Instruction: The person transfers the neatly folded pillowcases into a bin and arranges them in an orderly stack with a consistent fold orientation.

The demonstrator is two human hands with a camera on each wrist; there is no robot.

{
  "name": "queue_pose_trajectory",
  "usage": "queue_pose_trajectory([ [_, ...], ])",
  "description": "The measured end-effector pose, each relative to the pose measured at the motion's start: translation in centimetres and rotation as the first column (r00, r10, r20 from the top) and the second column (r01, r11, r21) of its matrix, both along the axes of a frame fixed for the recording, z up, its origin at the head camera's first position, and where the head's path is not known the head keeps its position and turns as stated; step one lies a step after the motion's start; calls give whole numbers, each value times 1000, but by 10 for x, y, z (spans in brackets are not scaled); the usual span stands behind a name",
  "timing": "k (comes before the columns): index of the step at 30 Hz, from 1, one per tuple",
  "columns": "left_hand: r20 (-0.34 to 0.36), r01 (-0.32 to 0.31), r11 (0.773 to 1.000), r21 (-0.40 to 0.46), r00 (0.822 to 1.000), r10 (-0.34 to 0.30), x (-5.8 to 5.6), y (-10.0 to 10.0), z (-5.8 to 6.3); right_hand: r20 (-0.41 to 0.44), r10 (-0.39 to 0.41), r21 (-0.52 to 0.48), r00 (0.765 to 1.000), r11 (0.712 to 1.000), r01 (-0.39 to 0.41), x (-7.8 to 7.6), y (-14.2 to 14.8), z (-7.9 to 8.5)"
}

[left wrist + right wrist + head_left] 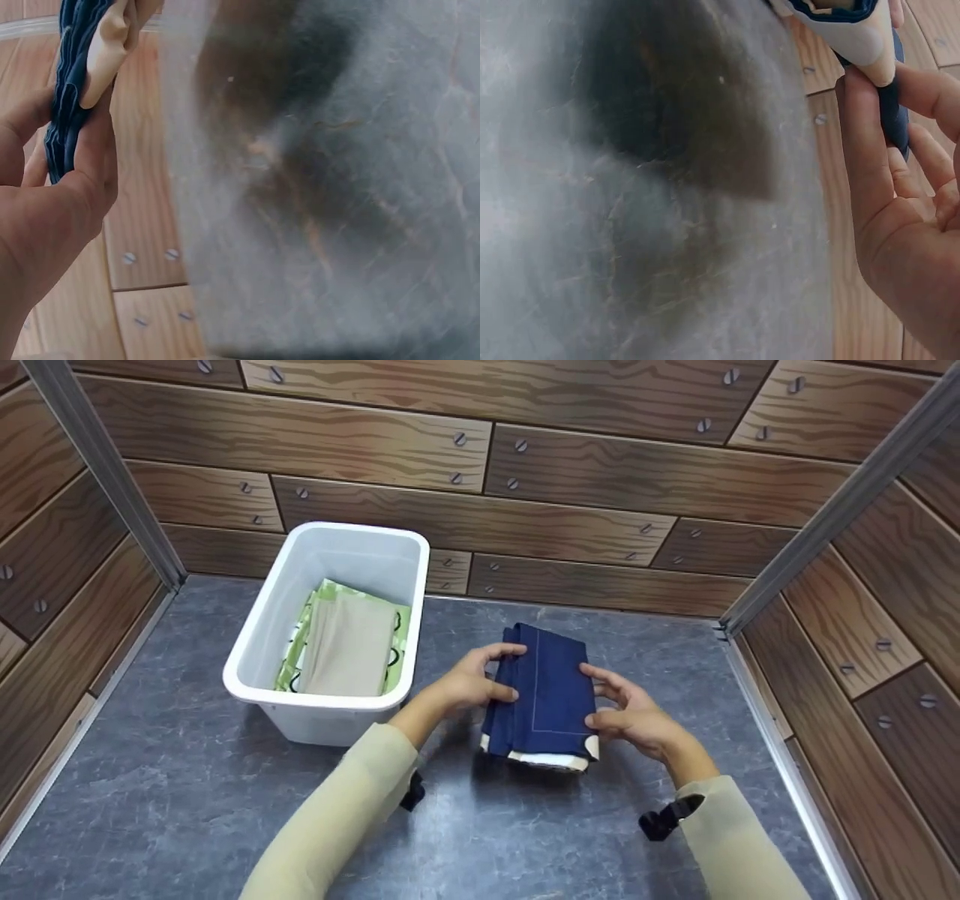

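Note:
A folded navy blue cloth (pixel 559 682) with cream patches along its near edge is held between both hands, in front of me and right of the white bin. My left hand (pixel 472 679) grips its left edge, thumb and fingers pinching the stacked layers (pixel 67 97). On the opposite edge, my right hand (pixel 634 716) pinches the fabric (pixel 892 116) between thumb and fingers. Both wrist views show the cloth raised above the grey surface. How the inner layers are folded is hidden.
Left of the cloth stands a white plastic bin (pixel 326 701). Inside it a folded beige cloth (pixel 352 649) lies on a green patterned cloth (pixel 405 630). Wood-patterned walls (pixel 570 525) enclose the grey marbled surface (pixel 487 847) at the back and sides.

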State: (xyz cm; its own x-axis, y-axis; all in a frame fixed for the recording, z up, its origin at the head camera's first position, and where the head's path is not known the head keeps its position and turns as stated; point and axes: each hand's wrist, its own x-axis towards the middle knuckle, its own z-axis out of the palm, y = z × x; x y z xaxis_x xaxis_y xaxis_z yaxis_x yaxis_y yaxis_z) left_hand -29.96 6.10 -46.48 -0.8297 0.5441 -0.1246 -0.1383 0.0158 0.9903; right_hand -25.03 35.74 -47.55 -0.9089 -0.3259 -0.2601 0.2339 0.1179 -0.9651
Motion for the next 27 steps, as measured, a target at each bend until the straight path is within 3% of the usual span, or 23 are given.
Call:
queue_pose_trajectory([
  [5, -15, -8, 999, -38, 1000, 7, 5, -5, 21, -16, 19, -17, 1000, 1000, -19, 0, -6, 15],
  [14, -48, -13, 999, -32, 999, 12, 8, -20, 55, -17, 23, -95, 1000, 995, -24, -1, -21, 41],
  [27, -122, -57, 998, -31, 991, 53, 14, -52, 82, -67, 78, -91, 995, 992, -84, -12, -49, 70],
])
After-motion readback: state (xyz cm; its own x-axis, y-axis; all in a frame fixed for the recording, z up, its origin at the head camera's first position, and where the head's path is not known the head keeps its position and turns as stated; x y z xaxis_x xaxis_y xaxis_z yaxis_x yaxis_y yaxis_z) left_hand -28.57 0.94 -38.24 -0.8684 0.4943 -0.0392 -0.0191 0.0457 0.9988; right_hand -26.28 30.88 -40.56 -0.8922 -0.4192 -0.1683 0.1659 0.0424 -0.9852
